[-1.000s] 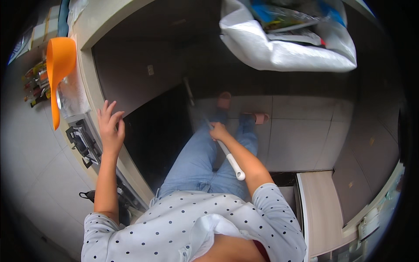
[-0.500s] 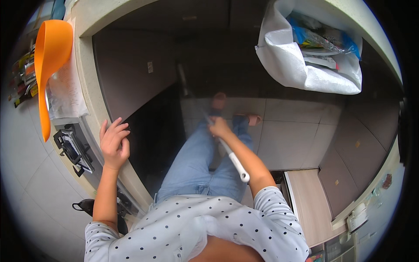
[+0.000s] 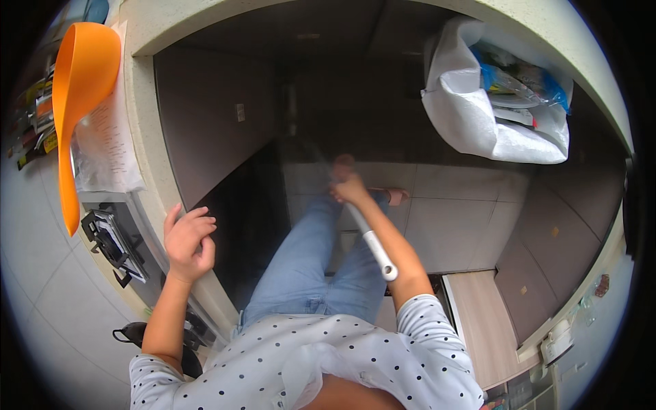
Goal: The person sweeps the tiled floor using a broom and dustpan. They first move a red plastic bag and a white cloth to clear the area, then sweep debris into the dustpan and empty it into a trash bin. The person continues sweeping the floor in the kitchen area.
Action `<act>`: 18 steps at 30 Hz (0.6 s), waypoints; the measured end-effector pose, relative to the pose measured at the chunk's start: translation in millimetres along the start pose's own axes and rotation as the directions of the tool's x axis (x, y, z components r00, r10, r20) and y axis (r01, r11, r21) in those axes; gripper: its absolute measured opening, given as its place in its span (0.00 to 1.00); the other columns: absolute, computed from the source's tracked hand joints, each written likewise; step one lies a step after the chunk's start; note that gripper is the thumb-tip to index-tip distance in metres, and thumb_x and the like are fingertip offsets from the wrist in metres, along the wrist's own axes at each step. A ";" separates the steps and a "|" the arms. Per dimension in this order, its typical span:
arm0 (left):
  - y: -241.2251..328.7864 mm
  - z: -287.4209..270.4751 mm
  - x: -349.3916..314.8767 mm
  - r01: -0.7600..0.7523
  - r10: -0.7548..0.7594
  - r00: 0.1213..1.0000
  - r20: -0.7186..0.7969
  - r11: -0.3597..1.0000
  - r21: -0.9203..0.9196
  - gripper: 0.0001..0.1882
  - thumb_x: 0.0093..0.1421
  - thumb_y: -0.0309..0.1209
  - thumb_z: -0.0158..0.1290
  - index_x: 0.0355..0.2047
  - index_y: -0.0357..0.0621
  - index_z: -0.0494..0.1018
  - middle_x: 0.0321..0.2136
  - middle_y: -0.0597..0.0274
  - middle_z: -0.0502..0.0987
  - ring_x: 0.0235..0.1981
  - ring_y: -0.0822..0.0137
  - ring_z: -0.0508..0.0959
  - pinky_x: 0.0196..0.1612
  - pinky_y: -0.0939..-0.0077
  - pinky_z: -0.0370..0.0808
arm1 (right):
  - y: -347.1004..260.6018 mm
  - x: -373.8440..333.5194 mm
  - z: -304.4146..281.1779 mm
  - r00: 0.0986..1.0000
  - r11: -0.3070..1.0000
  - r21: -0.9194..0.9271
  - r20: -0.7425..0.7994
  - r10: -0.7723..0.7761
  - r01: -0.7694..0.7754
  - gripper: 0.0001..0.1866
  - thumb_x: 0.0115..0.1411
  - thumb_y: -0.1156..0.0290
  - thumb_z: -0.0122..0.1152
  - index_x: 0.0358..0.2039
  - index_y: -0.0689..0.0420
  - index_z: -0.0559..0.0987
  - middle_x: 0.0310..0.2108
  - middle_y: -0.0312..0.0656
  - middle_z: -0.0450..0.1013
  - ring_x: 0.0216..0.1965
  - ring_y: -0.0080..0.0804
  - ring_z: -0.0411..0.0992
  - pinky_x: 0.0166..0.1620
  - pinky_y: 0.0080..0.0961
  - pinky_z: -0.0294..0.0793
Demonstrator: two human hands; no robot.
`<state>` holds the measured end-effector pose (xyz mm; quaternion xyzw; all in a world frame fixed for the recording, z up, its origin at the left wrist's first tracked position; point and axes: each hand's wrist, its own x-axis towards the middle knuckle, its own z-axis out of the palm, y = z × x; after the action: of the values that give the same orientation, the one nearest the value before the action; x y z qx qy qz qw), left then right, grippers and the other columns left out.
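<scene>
My right hand (image 3: 350, 188) is closed around a long pale pole over my lower legs. The pole's white grip end (image 3: 381, 256), with a hanging hole, lies along my right forearm. Its far part runs forward toward the dark cabinet fronts, blurred and dim, so I cannot make out what is at its tip. My left hand (image 3: 190, 242) holds nothing. Its fingers are apart and slightly bent, over the edge of the counter (image 3: 225, 297) at my left, beside the hob (image 3: 116, 246).
A big orange ladle-shaped thing (image 3: 82, 89) is at the upper left. Beyond the floor, a white bag (image 3: 471, 116) with plastic packets sits at the upper right. Brown cabinets (image 3: 547, 253) line the right side. Pink slippers (image 3: 396, 197) are on my feet on the tiles (image 3: 451, 225).
My right hand has moved a little forward with the pole. The whole view has shifted slightly, and my left hand appears lower and further right, still empty.
</scene>
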<state>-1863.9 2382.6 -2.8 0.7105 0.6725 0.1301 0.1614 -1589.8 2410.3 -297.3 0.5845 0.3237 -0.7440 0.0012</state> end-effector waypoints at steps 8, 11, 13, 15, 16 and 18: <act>-2.5 -5.9 -4.2 0.018 -0.021 0.999 -0.037 0.996 -0.085 0.09 0.33 0.16 0.42 0.16 0.42 0.68 0.20 0.61 0.74 0.29 0.60 0.76 0.51 0.63 0.59 | -28.6 -75.8 -14.3 0.995 0.995 -0.058 -0.056 -0.083 0.080 0.25 0.48 0.76 0.52 0.49 0.64 0.64 0.11 0.39 0.66 0.09 0.21 0.63 0.12 0.19 0.61; -5.5 -5.6 -3.2 0.001 -0.003 1.000 -0.030 0.996 -0.088 0.09 0.33 0.16 0.42 0.16 0.41 0.68 0.19 0.61 0.73 0.29 0.61 0.76 0.50 0.63 0.60 | -63.3 -5.8 26.1 0.995 0.996 -0.031 0.037 -0.088 0.089 0.24 0.46 0.77 0.53 0.47 0.62 0.68 0.11 0.40 0.67 0.10 0.21 0.63 0.14 0.18 0.62; -4.6 -2.9 -6.2 -0.003 0.002 1.000 -0.012 0.997 -0.083 0.09 0.34 0.15 0.41 0.17 0.41 0.67 0.20 0.60 0.73 0.30 0.60 0.76 0.51 0.60 0.58 | -68.3 25.3 29.3 0.999 0.999 -0.025 -0.008 -0.049 0.049 0.22 0.45 0.77 0.53 0.45 0.61 0.70 0.11 0.39 0.67 0.10 0.21 0.64 0.14 0.18 0.62; -6.8 -3.7 -10.1 -0.002 0.003 1.000 0.010 0.996 -0.092 0.09 0.35 0.15 0.41 0.18 0.41 0.67 0.20 0.60 0.74 0.31 0.60 0.76 0.52 0.59 0.57 | -37.1 33.2 -1.1 0.996 0.995 0.077 -0.069 -0.064 0.069 0.21 0.44 0.76 0.53 0.43 0.61 0.71 0.11 0.38 0.67 0.10 0.21 0.64 0.13 0.18 0.61; -6.6 -5.6 -15.5 0.017 -0.016 1.000 0.007 0.996 -0.086 0.09 0.35 0.15 0.41 0.18 0.41 0.67 0.20 0.60 0.73 0.30 0.61 0.76 0.52 0.60 0.57 | -33.3 9.5 -23.9 0.992 0.993 -0.066 -0.062 -0.105 0.101 0.22 0.44 0.77 0.53 0.43 0.62 0.71 0.11 0.38 0.67 0.09 0.20 0.63 0.12 0.17 0.61; -6.7 -4.3 -12.9 0.016 -0.018 1.000 -0.017 0.995 -0.096 0.09 0.36 0.15 0.41 0.18 0.41 0.67 0.20 0.60 0.73 0.30 0.61 0.76 0.52 0.60 0.57 | 1.3 -35.3 -54.4 0.969 0.999 0.026 -0.243 0.036 -0.030 0.26 0.46 0.78 0.52 0.49 0.64 0.64 0.11 0.41 0.67 0.07 0.21 0.61 0.10 0.17 0.58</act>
<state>-1872.5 2370.2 -1.1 0.6948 0.6731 0.1673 0.1903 -1530.9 2422.4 -273.1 0.6765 0.3032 -0.6703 -0.0326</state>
